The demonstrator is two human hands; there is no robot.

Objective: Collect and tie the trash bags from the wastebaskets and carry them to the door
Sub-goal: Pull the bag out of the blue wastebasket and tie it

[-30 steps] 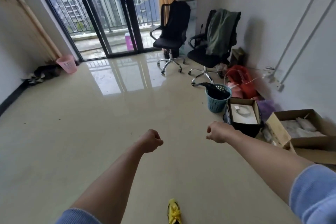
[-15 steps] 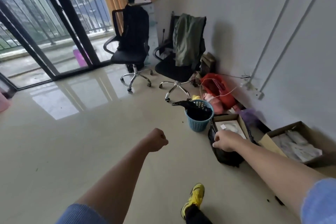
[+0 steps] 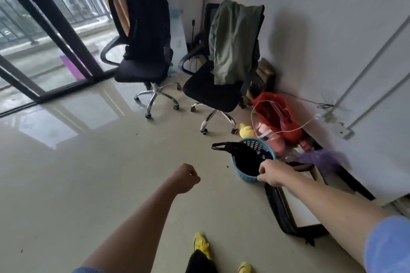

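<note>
Blue plastic basket [image 3: 245,176] lined with a black bag [image 3: 246,157], right of centre on the floor [image 3: 88,173]. The right hand [image 3: 274,173] overlaps its near rim, fingers curled; whether they grip anything is unclear. The left hand [image 3: 185,178], centre, is a loose, empty fist. A box [image 3: 295,204] at lower right is partly hidden by the right arm.

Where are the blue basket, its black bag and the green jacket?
Basket [image 3: 245,175]: head view, its front wall.
Bag [image 3: 248,158]: head view, the liner inside.
Jacket [image 3: 233,42]: head view, its middle, over the chair back.
</note>
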